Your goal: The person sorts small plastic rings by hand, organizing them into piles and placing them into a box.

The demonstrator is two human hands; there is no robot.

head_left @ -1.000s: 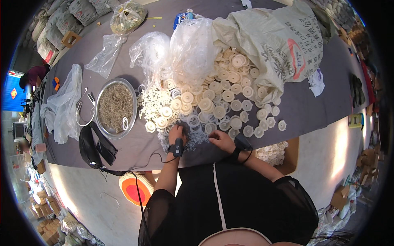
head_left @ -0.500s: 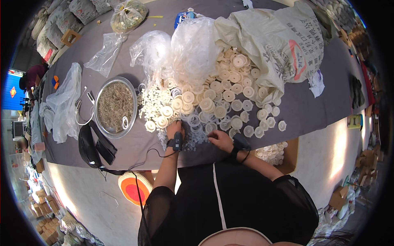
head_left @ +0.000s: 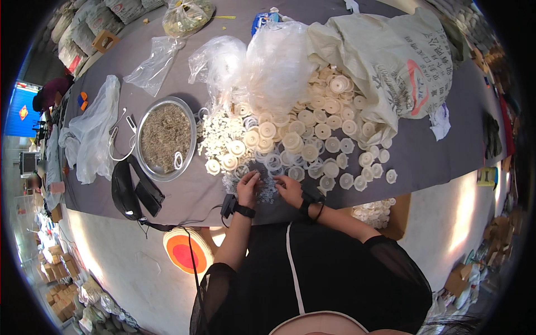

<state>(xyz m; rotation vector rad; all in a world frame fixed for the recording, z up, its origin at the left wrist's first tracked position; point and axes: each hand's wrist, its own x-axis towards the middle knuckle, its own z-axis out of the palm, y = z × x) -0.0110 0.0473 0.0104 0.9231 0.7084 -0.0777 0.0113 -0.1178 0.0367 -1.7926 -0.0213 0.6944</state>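
My left hand [head_left: 247, 188] is above the table's near edge, fingertips pinched together; whatever is between them is too small to make out. Facing it from the right, my right hand [head_left: 290, 190] has its thumb and fingers drawn together at the small clear plastic pieces [head_left: 267, 193], and I cannot make out what they hold. Translucent rings [head_left: 272, 162] lie just beyond both hands. Behind them spreads a heap of cream plastic discs [head_left: 293, 140], with a pile of small cream parts [head_left: 219, 133] to its left. Each wrist wears a black strapped device.
A round metal tray [head_left: 193, 146] of small brownish parts stands left, beside a black pouch [head_left: 125, 192] and a white cable. Clear bags [head_left: 279, 67] and a large woven sack [head_left: 385, 61] lie behind the discs. Below the table are a box [head_left: 399, 215] and an orange-red round stool [head_left: 187, 249].
My left hand has drawn back from the cream discs toward me and pinched its fingers. My right hand has moved slightly left, closer to it. The view has shifted a little.
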